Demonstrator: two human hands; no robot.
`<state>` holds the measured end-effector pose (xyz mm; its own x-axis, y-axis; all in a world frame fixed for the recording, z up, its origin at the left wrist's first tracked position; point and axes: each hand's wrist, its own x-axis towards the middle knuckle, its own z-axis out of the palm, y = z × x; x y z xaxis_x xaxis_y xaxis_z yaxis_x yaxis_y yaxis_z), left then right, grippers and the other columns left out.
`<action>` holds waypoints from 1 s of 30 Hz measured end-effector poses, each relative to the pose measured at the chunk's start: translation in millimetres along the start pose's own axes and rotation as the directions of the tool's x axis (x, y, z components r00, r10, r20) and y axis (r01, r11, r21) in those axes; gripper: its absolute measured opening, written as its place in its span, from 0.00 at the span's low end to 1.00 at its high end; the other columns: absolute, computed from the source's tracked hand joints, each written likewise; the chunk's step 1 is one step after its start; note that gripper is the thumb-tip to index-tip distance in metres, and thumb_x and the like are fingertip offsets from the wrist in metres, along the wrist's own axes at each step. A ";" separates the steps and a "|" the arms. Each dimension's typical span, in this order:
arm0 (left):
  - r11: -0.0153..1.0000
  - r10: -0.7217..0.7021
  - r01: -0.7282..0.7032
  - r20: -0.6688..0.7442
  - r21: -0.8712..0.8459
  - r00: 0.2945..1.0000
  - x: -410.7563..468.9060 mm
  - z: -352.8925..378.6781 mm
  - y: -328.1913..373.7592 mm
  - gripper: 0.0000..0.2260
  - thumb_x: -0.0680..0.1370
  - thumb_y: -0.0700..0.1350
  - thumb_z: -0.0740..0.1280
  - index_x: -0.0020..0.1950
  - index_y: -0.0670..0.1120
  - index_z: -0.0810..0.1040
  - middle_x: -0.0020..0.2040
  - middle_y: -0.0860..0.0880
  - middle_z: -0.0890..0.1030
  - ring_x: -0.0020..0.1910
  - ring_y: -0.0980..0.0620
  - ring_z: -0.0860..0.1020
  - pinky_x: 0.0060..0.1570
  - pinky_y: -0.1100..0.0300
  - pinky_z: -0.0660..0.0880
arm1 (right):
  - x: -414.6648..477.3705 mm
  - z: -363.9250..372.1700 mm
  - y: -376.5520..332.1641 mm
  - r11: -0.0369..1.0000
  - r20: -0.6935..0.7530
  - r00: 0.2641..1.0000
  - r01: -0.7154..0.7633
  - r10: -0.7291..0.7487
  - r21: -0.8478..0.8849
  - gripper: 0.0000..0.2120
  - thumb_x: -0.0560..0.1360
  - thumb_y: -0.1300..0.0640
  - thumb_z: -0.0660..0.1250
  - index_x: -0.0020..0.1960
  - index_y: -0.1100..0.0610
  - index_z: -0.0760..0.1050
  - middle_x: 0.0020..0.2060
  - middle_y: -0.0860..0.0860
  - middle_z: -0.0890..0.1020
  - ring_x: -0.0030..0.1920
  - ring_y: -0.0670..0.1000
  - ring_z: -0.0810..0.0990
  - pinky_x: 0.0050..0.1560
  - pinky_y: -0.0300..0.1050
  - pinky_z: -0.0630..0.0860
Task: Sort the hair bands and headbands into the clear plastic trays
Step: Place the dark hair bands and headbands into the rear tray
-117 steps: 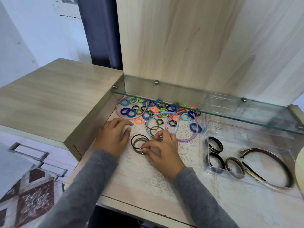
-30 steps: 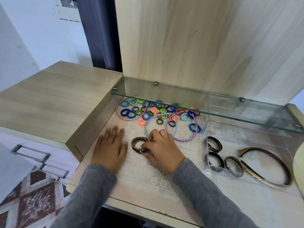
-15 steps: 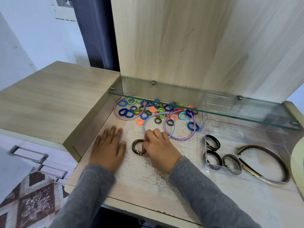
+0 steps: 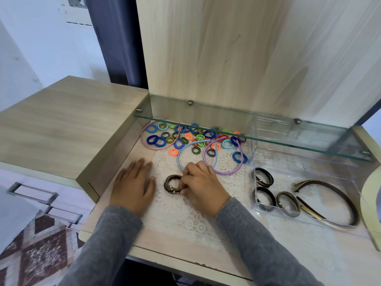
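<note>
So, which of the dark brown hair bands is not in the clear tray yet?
The dark brown hair band on the lace mat, pinched by the right hand. The other three lie inside the clear tray on the right.

the right hand (image 4: 201,182) covers the right side of the dark bands (image 4: 171,184), so their number is unclear. the blue headband (image 4: 178,158) has its near end behind that hand's fingers. the far bands (image 4: 198,131) blur under the glass shelf (image 4: 309,139). a cream object (image 4: 369,193) is cut off by the right edge.
</note>
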<state>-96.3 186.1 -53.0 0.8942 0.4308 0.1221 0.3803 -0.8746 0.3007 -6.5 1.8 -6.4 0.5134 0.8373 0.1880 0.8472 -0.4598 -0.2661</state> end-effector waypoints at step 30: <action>-0.399 -0.155 0.295 0.381 -0.868 0.912 -4.0 -6.1 120.9 0.16 0.75 0.48 0.63 0.54 0.38 0.79 0.48 0.44 0.84 0.46 0.51 0.82 0.47 0.62 0.80 | -29.6 7.3 4.4 0.373 -0.111 0.715 -0.220 0.690 0.902 0.10 0.69 0.64 0.74 0.38 0.49 0.79 0.44 0.51 0.79 0.44 0.46 0.77 0.45 0.33 0.72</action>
<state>-55.3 79.9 -11.4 0.8459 0.4439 -0.2957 -0.0932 0.6688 0.7376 -18.9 -22.9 -20.0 0.9670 0.2485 0.0555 0.0797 -0.0887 -0.9929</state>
